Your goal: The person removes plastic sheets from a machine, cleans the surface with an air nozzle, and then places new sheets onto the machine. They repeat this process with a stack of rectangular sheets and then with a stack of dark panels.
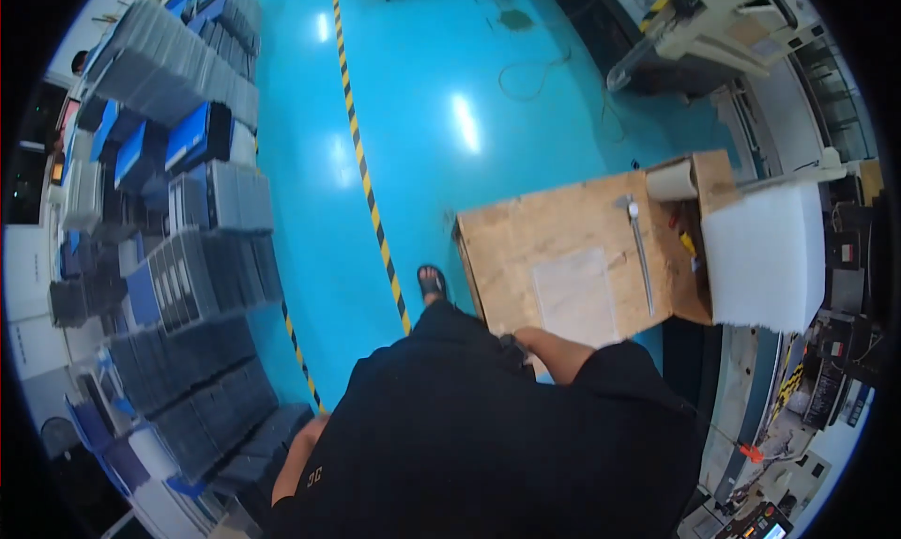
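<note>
My right hand [549, 344] rested at the wooden table [526, 248], grip unclear. My left hand [305, 440] reached the dark trays [253, 445], also unclear. Nothing appeared lifted yet.

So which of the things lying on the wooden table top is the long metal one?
The metal bar running lengthwise near the table's right side. The pale flat sheet beside it is broad and rectangular, and the roll at the far corner is stubby and round.
</note>
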### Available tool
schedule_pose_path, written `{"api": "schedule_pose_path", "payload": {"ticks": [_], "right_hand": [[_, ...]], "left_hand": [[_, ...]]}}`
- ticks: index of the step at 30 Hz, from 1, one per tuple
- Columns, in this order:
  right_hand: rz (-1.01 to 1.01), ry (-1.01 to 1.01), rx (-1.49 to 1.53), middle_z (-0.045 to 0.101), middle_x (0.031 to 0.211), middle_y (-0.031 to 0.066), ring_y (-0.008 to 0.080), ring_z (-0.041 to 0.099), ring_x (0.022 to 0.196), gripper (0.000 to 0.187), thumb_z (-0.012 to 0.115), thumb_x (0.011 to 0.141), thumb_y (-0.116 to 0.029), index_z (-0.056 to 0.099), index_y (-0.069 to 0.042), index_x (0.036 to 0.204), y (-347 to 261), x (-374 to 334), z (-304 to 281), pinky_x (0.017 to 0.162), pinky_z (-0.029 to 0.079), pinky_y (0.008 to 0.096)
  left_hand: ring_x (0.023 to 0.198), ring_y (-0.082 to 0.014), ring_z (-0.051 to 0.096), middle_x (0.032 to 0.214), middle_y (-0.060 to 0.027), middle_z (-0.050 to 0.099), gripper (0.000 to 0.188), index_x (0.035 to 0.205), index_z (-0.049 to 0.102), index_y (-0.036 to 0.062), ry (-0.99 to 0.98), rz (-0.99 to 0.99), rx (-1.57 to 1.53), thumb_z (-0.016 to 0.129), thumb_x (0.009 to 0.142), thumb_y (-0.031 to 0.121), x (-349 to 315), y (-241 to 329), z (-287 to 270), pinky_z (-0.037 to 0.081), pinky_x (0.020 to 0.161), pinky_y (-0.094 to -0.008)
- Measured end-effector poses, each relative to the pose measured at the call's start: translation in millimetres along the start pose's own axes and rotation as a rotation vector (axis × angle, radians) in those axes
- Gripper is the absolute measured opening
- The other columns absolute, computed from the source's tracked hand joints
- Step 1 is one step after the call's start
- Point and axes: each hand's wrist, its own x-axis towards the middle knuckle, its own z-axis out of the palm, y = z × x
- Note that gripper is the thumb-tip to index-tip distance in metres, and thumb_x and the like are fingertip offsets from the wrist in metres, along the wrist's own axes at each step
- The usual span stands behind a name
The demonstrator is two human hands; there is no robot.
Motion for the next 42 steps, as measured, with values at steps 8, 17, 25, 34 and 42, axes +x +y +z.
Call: {"api": "schedule_pose_path", "payload": {"ticks": [8,17,25,34,42], "right_hand": [[0.267,0.597,0.894,0.067,0.076,0.0221,0.0337,0.066,0.069,0.034,0.059,0.086,-0.031,0.069,-0.001,0.074,13.9,2.6,-307.5,0.071,0.053,0.0442],[0.415,0.852,0.471,0.069,0.091,0.0213,0.0373,0.066,0.091,0.046,0.056,0.087,-0.047,0.070,-0.003,0.086,-5.6,38.0,-473.4,0.074,0.051,0.0474],[0.146,0.639,0.386,0.067,0.090,0.0123,0.0280,0.063,0.082,0.022,0.067,0.077,-0.027,0.069,-0.006,0.085,52.1,172.5,-534.6,0.074,0.049,0.0447],[0.688,0.677,0.619,0.058,0.130,0.0208,0.0380,0.057,0.118,0.048,0.057,0.080,-0.020,0.059,-0.005,0.127,273.0,78.6,-940.5,0.101,0.046,0.0431],[0.888,1.604,0.593,0.063,0.113,0.0290,0.0423,0.060,0.109,0.057,0.058,0.089,-0.035,0.051,0.003,0.131,433.8,-111.9,-1319.4,0.096,0.047,0.0455]], "left_hand": [[0.106,-0.0333,0.062,0.127,-0.0174,0.058,0.052,0.133,0.050,0.0065,0.179,-0.301,-0.246,0.055,0.095,0.041,156.6,10.0,-234.3,0.049,0.089,-0.0464],[0.099,-0.0340,0.063,0.131,-0.0179,0.054,0.054,0.133,0.050,0.0104,0.400,-0.643,-0.810,0.060,0.091,0.043,397.9,147.8,-690.0,0.051,0.082,-0.0518],[0.094,-0.0238,0.062,0.109,-0.0164,0.066,0.052,0.130,0.056,0.0014,0.464,-0.227,-0.131,0.063,0.089,0.032,624.7,314.2,-1006.6,0.051,0.080,-0.0360],[0.079,-0.0198,0.063,0.093,-0.0124,0.067,0.051,0.124,0.061,0.0036,0.207,-0.424,-0.109,0.065,0.087,0.038,806.0,323.3,-1110.2,0.051,0.063,-0.0345],[0.098,-0.0277,0.064,0.111,-0.0127,0.065,0.041,0.124,0.062,0.0105,-0.318,-0.107,0.222,0.058,0.089,0.033,904.1,257.4,-1193.4,0.052,0.077,-0.0430]]}}
